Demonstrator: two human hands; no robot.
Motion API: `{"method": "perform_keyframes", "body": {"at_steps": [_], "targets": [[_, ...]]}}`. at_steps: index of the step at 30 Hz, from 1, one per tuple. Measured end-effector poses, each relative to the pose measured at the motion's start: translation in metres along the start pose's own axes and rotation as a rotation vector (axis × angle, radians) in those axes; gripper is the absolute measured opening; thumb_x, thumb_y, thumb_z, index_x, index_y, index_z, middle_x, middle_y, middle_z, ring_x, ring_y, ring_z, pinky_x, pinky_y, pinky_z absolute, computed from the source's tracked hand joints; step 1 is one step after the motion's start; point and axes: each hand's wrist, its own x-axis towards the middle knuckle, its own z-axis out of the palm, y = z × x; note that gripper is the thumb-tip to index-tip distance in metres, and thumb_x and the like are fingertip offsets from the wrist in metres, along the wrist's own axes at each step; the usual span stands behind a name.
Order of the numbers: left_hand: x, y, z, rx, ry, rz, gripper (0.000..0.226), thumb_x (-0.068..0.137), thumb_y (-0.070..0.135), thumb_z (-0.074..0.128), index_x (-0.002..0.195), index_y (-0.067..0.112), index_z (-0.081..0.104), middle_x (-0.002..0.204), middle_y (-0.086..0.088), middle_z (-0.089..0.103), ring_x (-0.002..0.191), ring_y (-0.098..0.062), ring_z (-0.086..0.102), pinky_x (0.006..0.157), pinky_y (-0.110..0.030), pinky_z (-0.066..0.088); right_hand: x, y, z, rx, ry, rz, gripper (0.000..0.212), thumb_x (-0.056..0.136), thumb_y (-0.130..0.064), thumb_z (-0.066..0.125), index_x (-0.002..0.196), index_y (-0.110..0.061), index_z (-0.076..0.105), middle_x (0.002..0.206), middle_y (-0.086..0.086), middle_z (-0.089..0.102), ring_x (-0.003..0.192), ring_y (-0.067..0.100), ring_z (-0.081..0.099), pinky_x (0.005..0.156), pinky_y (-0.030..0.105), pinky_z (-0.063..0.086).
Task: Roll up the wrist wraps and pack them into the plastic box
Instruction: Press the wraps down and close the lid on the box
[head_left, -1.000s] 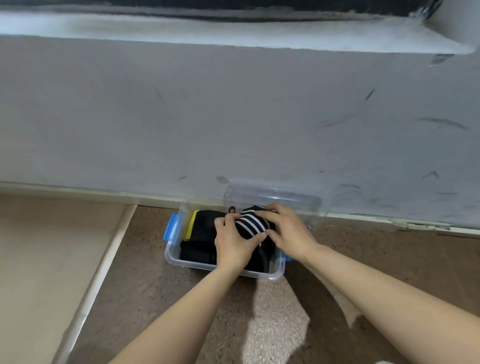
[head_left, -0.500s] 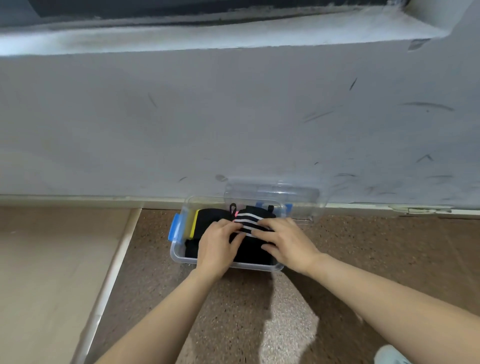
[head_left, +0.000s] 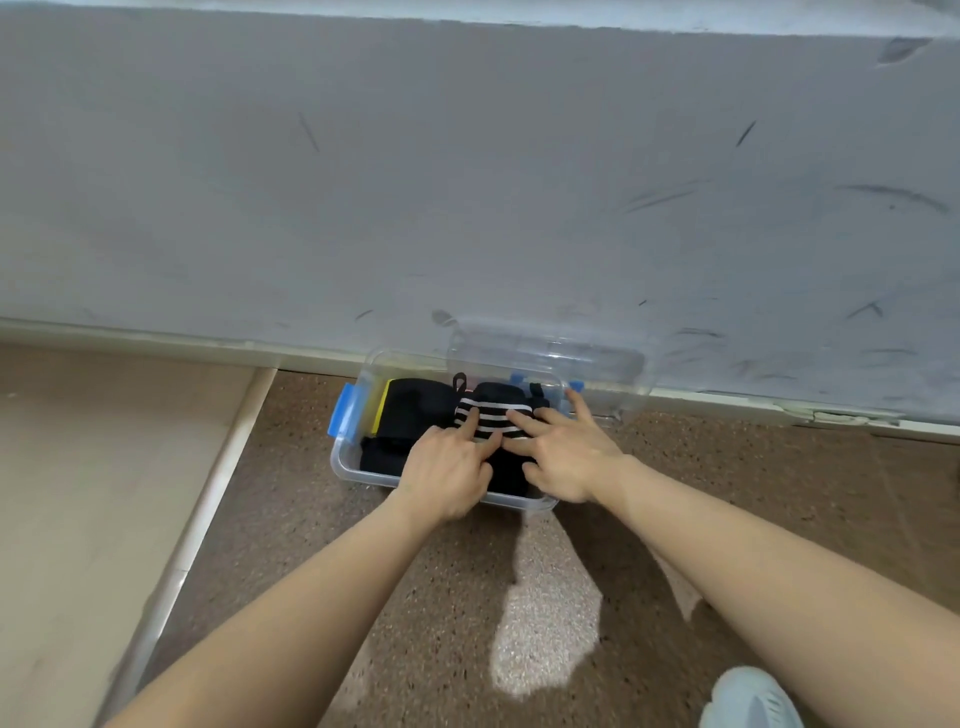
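At centre frame, the left hand (head_left: 447, 467) and right hand (head_left: 566, 457) press flat-fingered on the striped wrap (head_left: 491, 415) in the plastic box (head_left: 348, 462); it looks soft, light and springy, and is best squeezed round its sides.

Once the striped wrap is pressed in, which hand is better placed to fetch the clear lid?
Right, probably. The lid leans on the wall behind the right end of the box, nearest the right hand, which stretches that way. The left hand presses the striped wrap mid-box.

One head-worn view, facing forward and down, arm's reach above the clear plastic box (head_left: 348, 470) at the scuffed grey wall (head_left: 467, 182).
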Motion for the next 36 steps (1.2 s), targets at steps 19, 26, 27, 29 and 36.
{"method": "perform_keyframes", "body": {"at_steps": [19,26,27,29,36], "targets": [[-0.029,-0.018,-0.017,-0.003,-0.081,-0.027,0.068,0.099,0.066,0.035,0.16,0.05,0.007,0.173,0.003,0.002,0.157,-0.039,0.0,0.125,-0.061,0.011,-0.021,0.014,-0.001,0.561,0.599,0.271,0.033,0.099,-0.031,0.059,0.13,-0.022,0.064,0.128,0.001,0.062,0.125,0.023,0.052,0.107,0.042,0.037],[-0.025,-0.012,-0.001,0.003,-0.075,-0.078,0.078,0.084,0.076,0.012,0.159,0.053,0.01,0.172,0.011,0.008,0.157,-0.041,-0.007,0.124,-0.063,-0.003,-0.039,0.1,0.015,0.823,0.801,0.639,0.05,0.091,-0.015,0.072,0.137,-0.006,0.054,0.134,0.013,0.058,0.12,0.03,0.057,0.103,0.042,0.047],[-0.025,-0.011,0.0,-0.005,-0.073,-0.078,0.081,0.081,0.076,0.009,0.158,0.053,0.011,0.172,0.011,0.009,0.157,-0.04,-0.007,0.124,-0.062,-0.003,-0.039,0.106,0.016,0.851,0.786,0.627,0.05,0.091,-0.016,0.073,0.137,-0.007,0.054,0.133,0.011,0.059,0.115,0.027,0.06,0.099,0.039,0.048],[-0.024,-0.011,0.001,-0.017,-0.06,-0.076,0.081,0.08,0.076,0.01,0.158,0.054,0.012,0.171,0.011,0.01,0.157,-0.04,-0.006,0.124,-0.062,-0.003,-0.038,0.114,0.015,0.892,0.764,0.589,0.049,0.09,-0.017,0.075,0.134,-0.011,0.057,0.126,0.008,0.06,0.101,0.021,0.061,0.091,0.033,0.05],[-0.03,-0.015,-0.009,-0.014,-0.102,-0.029,0.067,0.096,0.074,0.033,0.158,0.054,0.015,0.171,0.014,0.013,0.158,-0.035,-0.007,0.126,-0.058,-0.002,-0.05,0.135,0.002,0.803,0.597,0.388,0.021,0.094,-0.024,0.072,0.11,-0.011,0.066,0.103,0.008,0.065,0.081,0.033,0.066,0.08,0.053,0.057]]}}
